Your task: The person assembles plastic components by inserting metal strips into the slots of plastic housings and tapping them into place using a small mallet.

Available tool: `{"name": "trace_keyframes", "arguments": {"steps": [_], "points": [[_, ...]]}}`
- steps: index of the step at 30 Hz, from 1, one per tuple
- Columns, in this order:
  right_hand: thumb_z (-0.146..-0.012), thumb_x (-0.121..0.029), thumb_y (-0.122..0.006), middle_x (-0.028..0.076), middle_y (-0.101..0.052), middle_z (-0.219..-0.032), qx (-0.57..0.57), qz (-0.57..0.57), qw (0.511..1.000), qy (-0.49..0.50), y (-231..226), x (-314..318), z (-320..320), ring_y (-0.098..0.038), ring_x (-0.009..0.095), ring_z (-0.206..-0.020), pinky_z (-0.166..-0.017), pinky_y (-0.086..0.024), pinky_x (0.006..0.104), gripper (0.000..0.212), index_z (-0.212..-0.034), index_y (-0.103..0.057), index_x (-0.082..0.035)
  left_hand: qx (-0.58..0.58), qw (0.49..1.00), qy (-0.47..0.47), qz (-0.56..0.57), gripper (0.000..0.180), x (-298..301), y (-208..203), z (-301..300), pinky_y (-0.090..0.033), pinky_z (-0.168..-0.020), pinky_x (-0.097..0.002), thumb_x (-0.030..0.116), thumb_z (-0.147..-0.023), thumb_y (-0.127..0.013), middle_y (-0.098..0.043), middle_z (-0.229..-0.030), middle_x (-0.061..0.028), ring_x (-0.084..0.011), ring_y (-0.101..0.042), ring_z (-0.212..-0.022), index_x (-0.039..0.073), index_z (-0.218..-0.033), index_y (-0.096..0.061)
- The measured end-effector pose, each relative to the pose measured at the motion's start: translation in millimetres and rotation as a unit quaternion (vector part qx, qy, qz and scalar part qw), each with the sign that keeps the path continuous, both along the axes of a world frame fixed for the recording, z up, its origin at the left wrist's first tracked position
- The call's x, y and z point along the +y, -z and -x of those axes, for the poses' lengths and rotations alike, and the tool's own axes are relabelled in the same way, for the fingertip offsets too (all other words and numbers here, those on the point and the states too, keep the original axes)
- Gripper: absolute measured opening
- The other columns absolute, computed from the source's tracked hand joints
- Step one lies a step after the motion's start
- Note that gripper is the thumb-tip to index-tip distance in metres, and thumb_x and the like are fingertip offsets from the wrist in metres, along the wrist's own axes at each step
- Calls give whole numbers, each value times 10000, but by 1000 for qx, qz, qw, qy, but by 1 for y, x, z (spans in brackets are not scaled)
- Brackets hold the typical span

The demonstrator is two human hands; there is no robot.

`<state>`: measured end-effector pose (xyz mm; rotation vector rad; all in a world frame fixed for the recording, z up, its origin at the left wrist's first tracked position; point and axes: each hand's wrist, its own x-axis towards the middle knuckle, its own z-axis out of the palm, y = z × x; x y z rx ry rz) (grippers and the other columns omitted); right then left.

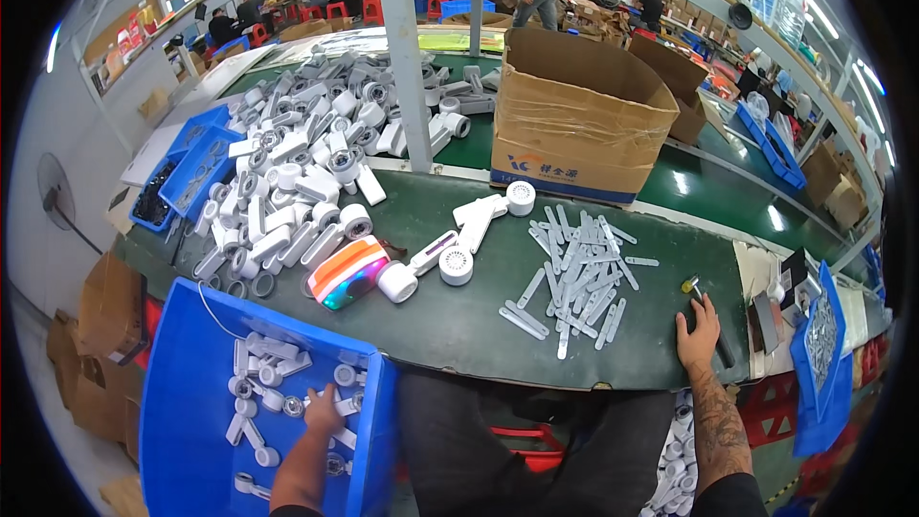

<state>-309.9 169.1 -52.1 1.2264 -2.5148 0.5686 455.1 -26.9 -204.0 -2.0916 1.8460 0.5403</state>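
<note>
My left hand (324, 412) reaches down into the blue bin (170, 373) at the lower left, among several white handheld fans (268, 371). Its fingers look apart, touching or just above the fans; no fan is clearly gripped. At the right of the green table my right hand (699, 333) lies with stretched fingers beside and partly over a small tool with a black handle (725, 349) and a yellowish head (690, 284). No closed grip on the tool shows. Left of that hand lies a loose pile of light grey flat strips (584, 273).
A large heap of white fan parts (306, 148) covers the table's far left. An orange-white package (349, 273) and joined fans (457, 265) lie mid-table. Behind stand a cardboard box (584, 115) and a grey post (407, 57). A blue tray (825, 335) is far right.
</note>
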Motion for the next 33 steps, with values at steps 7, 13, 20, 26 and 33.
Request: {"name": "trace_keyframes", "arguments": {"steps": [7, 13, 20, 26, 33], "points": [[-964, -300, -728, 173, -509, -1600, -2, 14, 1000, -4, 6, 0, -3, -473, 376, -1479, -1262, -300, 543, 487, -1369, -658, -38, 101, 984, -42, 139, 873, 25, -14, -50, -550, -1066, -524, 44, -721, -833, -483, -1537, -247, -493, -612, -1293, 268, -1504, -519], [-967, -299, -726, 166, -514, -1597, 5, 19, 1000, -4, 11, 7, 6, -475, 372, -1478, -1261, -302, 550, 478, -1362, -663, -37, 116, 948, 24, 294, 766, 28, -115, -78, -475, -1149, -508, -11, -733, -791, -537, -1479, -260, -491, -539, -1375, 108, -1454, -562], [-979, -296, -710, 166, -513, -1598, -4, 13, 1000, -10, 4, 2, 1, -473, 372, -1479, -1264, -299, 553, 465, -1359, -661, -31, 120, 858, 191, 462, 696, -17, -329, 18, -575, -1005, -459, -104, -681, -741, -514, -1562, -202, -467, -640, -1286, 141, -1330, -669], [-975, -296, -712, 160, -516, -1596, -9, 19, 1000, 5, 5, 5, 2, -474, 362, -1482, -1266, -302, 547, 458, -1354, -666, -43, 234, 825, 438, 268, 749, -103, -366, 199, -568, -1002, -485, -118, -682, -740, -526, -1524, -140, -448, -647, -1247, 222, -1343, -652], [-937, -285, -750, 152, -536, -1579, -16, 45, 999, 7, 2, 6, -3, -491, 351, -1462, -1260, -317, 526, 473, -1345, -672, -59, 112, 806, 558, 164, 734, -189, -314, 313, -537, -1048, -477, -205, -689, -671, -504, -1547, -116, -418, -604, -1300, 227, -1280, -616]]}}
